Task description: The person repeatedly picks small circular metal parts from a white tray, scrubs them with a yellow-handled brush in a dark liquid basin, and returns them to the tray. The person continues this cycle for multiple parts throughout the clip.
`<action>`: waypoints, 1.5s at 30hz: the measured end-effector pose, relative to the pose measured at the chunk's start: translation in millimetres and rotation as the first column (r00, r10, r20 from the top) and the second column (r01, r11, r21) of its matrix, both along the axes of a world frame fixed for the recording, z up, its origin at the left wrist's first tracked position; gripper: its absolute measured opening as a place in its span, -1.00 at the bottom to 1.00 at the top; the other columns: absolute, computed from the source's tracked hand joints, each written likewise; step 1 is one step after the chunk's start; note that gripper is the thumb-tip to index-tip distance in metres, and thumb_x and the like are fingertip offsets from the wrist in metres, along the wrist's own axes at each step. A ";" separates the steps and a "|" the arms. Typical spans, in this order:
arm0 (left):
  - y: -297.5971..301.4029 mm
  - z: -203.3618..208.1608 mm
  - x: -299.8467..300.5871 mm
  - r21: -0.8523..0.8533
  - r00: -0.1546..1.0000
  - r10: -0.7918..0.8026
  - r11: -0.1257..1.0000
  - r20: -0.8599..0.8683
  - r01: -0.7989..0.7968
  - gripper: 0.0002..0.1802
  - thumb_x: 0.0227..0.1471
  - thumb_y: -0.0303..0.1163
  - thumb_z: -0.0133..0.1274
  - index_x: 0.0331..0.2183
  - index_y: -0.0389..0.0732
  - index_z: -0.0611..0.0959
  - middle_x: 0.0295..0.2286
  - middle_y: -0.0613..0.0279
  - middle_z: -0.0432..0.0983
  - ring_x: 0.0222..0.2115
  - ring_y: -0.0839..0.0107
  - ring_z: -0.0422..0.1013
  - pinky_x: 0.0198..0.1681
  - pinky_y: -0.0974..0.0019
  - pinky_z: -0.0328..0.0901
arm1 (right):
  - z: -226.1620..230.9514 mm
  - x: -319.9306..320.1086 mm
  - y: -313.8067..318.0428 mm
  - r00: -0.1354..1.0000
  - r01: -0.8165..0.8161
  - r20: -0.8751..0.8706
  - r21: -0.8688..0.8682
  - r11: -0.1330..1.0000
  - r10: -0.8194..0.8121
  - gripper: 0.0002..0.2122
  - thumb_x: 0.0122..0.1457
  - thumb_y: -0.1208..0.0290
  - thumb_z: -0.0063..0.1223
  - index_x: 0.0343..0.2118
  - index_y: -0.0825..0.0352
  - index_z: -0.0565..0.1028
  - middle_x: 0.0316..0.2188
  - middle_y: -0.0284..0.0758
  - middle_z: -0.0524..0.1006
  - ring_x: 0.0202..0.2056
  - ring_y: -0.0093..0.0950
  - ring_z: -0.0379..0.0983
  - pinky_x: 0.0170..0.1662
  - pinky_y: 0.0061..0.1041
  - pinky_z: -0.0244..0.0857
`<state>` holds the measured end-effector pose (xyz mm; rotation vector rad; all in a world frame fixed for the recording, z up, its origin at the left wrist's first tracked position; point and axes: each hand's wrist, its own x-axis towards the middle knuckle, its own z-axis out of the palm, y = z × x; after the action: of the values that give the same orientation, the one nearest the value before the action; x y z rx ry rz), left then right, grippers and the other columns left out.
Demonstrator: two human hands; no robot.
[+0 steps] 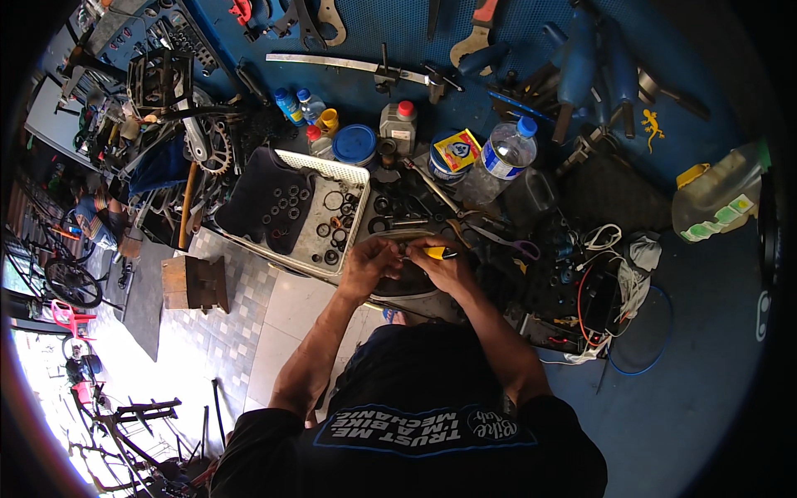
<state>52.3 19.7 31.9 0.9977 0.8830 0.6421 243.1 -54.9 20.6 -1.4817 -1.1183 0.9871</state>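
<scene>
- Left hand (365, 264) and right hand (444, 267) meet over the front edge of the bench (706, 332), just in front of the white basket (292, 212).
- Right-hand grip: clenched on a yellow-handled tool (437, 251), tip aimed toward the left hand.
- Left-hand grip: fingers curled around a small dark part (404, 247); too small to tell what it is, or how firmly it's pinched.
- The part sits between both hands, just right of the basket's near corner, above a dark round piece (407, 286) lying on the bench edge.
- The basket holds a dark cloth and loose rings and bearings (325, 230).
- Behind the basket: small bottles, a blue-lidded tub (354, 143), a grey can with a red cap (399, 123). Right of it: a clear water bottle (502, 162), scissors (498, 241), tangled cables (598, 290).
- Risks, as I judge them:
  - The tool tip points at the left fingers; a slip drives it into them.
  - The work sits at the bench edge; a dropped part goes to the tiled floor (274, 315) and rolls off.
  - Clutter is tight around the hands; an elbow or wrist swing could knock the water bottle or snag the cables.
</scene>
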 end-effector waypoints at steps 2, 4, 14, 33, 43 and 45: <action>-6.6 4.7 3.0 -0.022 0.998 0.047 0.999 0.049 -0.046 -0.71 0.31 -0.34 0.28 -0.12 -0.39 0.64 -0.33 0.16 0.67 -0.37 0.47 0.62 -0.34 0.38 0.59 | -1.3 -4.0 1.7 0.999 0.021 0.025 0.028 0.999 -0.021 -0.90 0.29 0.49 0.36 -0.19 0.37 0.69 -0.26 -0.34 0.67 -0.22 -0.54 0.62 -0.13 -0.50 0.49; -12.0 -2.2 5.6 0.012 0.996 0.075 0.997 0.046 -0.076 -0.73 0.30 -0.40 0.27 -0.11 -0.39 0.63 -0.32 0.15 0.67 -0.37 0.46 0.62 -0.34 0.38 0.60 | -3.8 -8.0 1.9 0.999 0.031 0.006 0.066 0.997 -0.032 -0.90 0.28 0.50 0.36 -0.18 0.36 0.69 -0.26 -0.34 0.67 -0.24 -0.53 0.63 -0.15 -0.50 0.49; -5.2 -13.2 -1.6 -0.045 0.979 0.203 0.978 0.023 -0.202 -0.66 0.28 -0.62 0.15 0.05 -0.44 0.48 -0.20 -0.15 0.71 -0.23 0.27 0.70 -0.26 0.31 0.65 | -19.8 4.2 -29.8 0.815 -0.167 0.572 0.079 0.983 0.093 -0.72 0.14 0.18 0.46 -0.19 0.23 0.72 -0.30 -0.21 0.69 -0.27 -0.18 0.68 -0.22 -0.29 0.54; 4.0 -22.7 -7.4 0.159 0.963 0.101 0.985 -0.250 -0.063 -0.71 0.14 -0.62 0.23 -0.08 -0.47 0.67 -0.37 0.17 0.71 -0.34 0.48 0.65 -0.28 0.39 0.56 | 74.4 -3.6 0.1 0.939 -0.047 0.343 0.066 0.997 0.022 -0.81 0.38 0.26 0.26 -0.24 0.31 0.65 -0.48 -0.20 0.63 -0.44 -0.45 0.63 -0.35 -0.43 0.43; 4.4 6.9 -0.6 0.171 0.878 -0.031 0.977 -0.478 0.128 -0.74 0.19 -0.67 0.17 -0.07 -0.49 0.66 -0.30 0.04 0.76 -0.29 0.37 0.71 -0.20 0.34 0.62 | 56.8 1.9 0.2 0.940 -0.076 0.336 0.048 0.996 0.056 -0.76 0.39 0.18 0.25 -0.23 0.29 0.66 -0.47 -0.25 0.65 -0.42 -0.47 0.64 -0.33 -0.44 0.46; 3.5 -5.6 -0.7 0.179 0.953 0.050 0.984 -0.298 0.004 -0.76 0.20 -0.68 0.17 -0.08 -0.50 0.65 -0.31 0.05 0.74 -0.30 0.37 0.70 -0.20 0.35 0.62 | 67.6 -4.5 0.9 0.958 -0.104 0.268 0.004 0.995 0.099 -0.76 0.40 0.20 0.24 -0.27 0.30 0.63 -0.48 -0.23 0.63 -0.42 -0.45 0.62 -0.33 -0.41 0.45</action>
<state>51.5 23.2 26.3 1.2707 1.1210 0.6041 238.6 -54.1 88.2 -1.5895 -1.4048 0.8597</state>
